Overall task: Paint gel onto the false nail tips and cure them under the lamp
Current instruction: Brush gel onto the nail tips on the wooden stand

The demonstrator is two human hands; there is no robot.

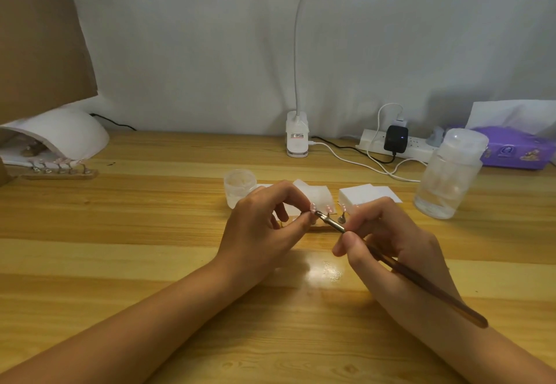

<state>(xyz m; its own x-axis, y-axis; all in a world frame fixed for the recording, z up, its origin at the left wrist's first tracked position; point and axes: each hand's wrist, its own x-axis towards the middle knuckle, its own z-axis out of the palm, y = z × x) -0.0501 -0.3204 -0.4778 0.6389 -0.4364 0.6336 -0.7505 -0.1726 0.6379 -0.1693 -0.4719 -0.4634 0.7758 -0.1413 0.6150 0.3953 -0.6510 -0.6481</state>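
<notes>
My left hand (264,227) pinches a small pink false nail tip (313,207) on its stand at the table's middle. My right hand (391,242) grips a brown gel brush (421,283), its metal ferrule and bristle end touching that tip. Two more pink tips (329,209) on metal holders stand just behind, partly hidden by my fingers. A small clear gel jar (239,186) sits open behind my left hand. The white curing lamp (57,137) stands far left, with a wooden strip of several nail tips (60,170) in front of it.
White wipe pads (364,194) lie behind my hands. A clear plastic bottle (448,173) stands at right, a purple tissue pack (514,149) and a power strip (394,143) with cables behind it. A clip desk lamp (297,137) is at the back centre. Brown cardboard (39,31) hangs at upper left.
</notes>
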